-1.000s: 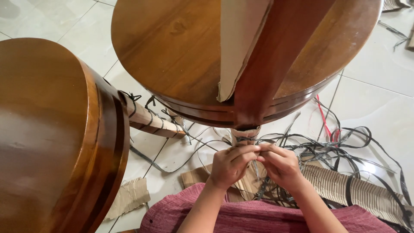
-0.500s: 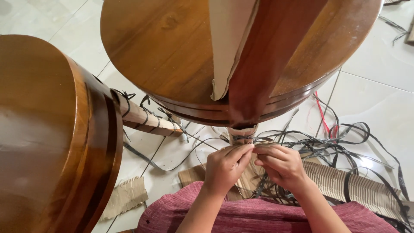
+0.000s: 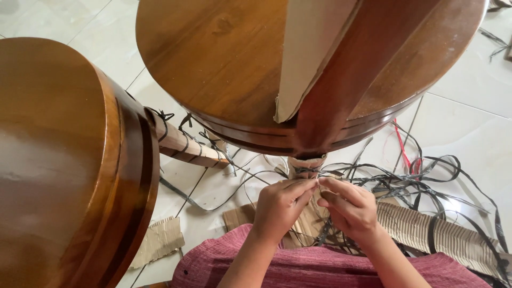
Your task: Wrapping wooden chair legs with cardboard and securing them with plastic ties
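Note:
My left hand [image 3: 281, 207] and my right hand [image 3: 348, 208] meet fingertip to fingertip just below a furniture leg [image 3: 306, 165] wrapped in brown cardboard. Both pinch a thin black plastic strap [image 3: 308, 172] bound around that wrapped leg. The leg belongs to a round, dark wooden table [image 3: 224, 64] lying on its side above my hands. A pale cardboard strip [image 3: 309, 53] lies against its reddish wooden post [image 3: 362, 69].
A second round wooden table [image 3: 58, 160] fills the left side, with a strap-wrapped leg [image 3: 181, 144]. Loose black straps [image 3: 426, 186] and a red one [image 3: 402, 149] tangle on the white tiled floor. Corrugated cardboard pieces [image 3: 421, 229] [image 3: 160, 240] lie near my knees.
The view has shifted slightly. My hands stay together at the wrapped leg, fingers working the strap with only small movement.

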